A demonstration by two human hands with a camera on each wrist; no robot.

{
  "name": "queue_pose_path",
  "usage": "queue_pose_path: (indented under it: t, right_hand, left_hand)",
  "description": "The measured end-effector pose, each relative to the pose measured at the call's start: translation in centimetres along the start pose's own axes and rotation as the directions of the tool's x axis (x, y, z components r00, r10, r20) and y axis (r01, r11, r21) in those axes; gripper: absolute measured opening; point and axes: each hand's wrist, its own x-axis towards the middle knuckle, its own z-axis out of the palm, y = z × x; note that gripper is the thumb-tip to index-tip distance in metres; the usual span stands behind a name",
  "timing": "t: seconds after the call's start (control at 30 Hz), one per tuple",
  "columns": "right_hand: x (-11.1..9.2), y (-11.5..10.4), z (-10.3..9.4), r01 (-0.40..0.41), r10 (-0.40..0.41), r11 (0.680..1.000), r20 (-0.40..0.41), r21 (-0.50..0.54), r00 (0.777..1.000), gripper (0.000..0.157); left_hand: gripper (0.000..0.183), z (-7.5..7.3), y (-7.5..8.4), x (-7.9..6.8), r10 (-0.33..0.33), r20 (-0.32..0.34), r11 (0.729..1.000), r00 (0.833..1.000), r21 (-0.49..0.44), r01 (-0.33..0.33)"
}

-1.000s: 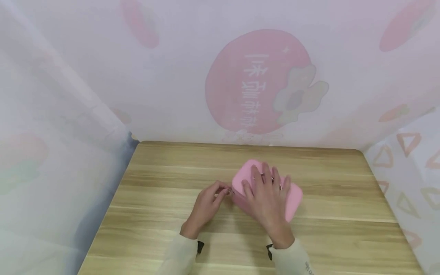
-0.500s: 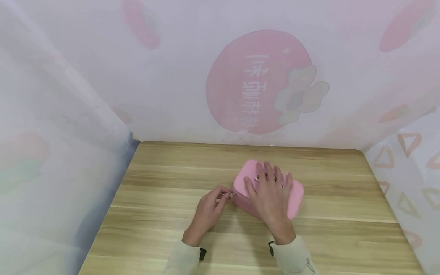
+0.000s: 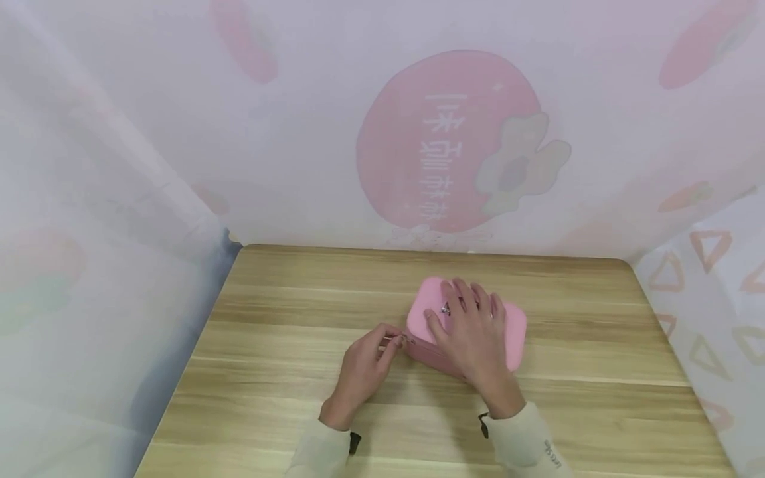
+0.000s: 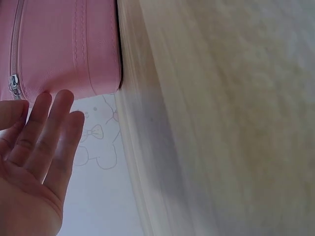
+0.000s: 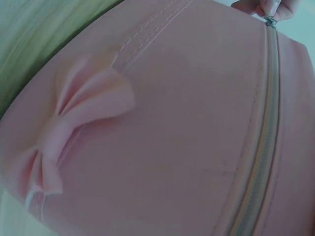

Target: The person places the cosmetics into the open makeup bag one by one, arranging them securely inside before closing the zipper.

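A pink zippered case with rounded corners sits on the wooden table. My left hand pinches the zipper pull at the case's left corner between thumb and index finger, its other fingers extended. In the left wrist view, the metal zipper slider lies right by those fingertips. My right hand rests on the lid with fingers spread, partly covering a small metallic fitting. The right wrist view shows a pink bow on the case's side and the zipper with its teeth meshed along the visible stretch.
The wooden table extends around the case on all sides. Pale printed curtains with fruit and flower drawings hang behind it and at both sides.
The case has turned slightly counterclockwise. My right hand has shifted a little rightward with its forearm, and my left hand has come slightly nearer the body, still pinching the zipper pull.
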Motion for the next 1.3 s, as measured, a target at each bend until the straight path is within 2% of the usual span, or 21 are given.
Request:
queue_pose_path:
  t: [0.27, 0.5, 0.67, 0.93, 1.17, 1.3]
  right_hand:
    - [0.2, 1.0, 0.1, 0.107, -0.108, 0.994, -0.053, -0.017, 0.993, 0.065]
    - [0.3, 1.4, 0.0, 0.115, -0.115, 0.993, 0.014, -0.014, 0.993, 0.066]
    - [0.5, 1.8, -0.2, 0.17, -0.17, 0.985, 0.008, -0.023, 0.985, 0.065]
    - [1.0, 3.0, -0.3, 0.279, -0.279, 0.96, -0.008, -0.018, 0.96, 0.065]
    - [1.4, 3.9, -0.1, 0.399, -0.399, 0.917, -0.019, -0.02, 0.917, 0.065]
    - [1.4, 4.4, 0.0, 0.446, -0.446, 0.895, -0.009, -0.012, 0.895, 0.066]
  left_hand:
    - [0.009, 0.5, 0.5, -0.3, 0.064, -0.083, 0.993, 0.994, 0.105, -0.055]
    - [0.006, 0.7, 0.6, -0.1, 0.12, -0.144, 0.98, 0.982, 0.174, -0.094]
    - [0.005, 0.9, 0.6, 0.1, 0.146, -0.167, 0.969, 0.975, 0.225, -0.107]
    - [0.005, 1.1, 0.6, 0.6, 0.122, -0.169, 0.97, 0.978, 0.231, -0.081]
    - [0.005, 0.9, 0.6, 1.2, 0.128, -0.172, 0.966, 0.977, 0.243, -0.084]
    - [0.005, 0.7, 0.6, 1.5, 0.109, -0.164, 0.97, 0.98, 0.233, -0.069]
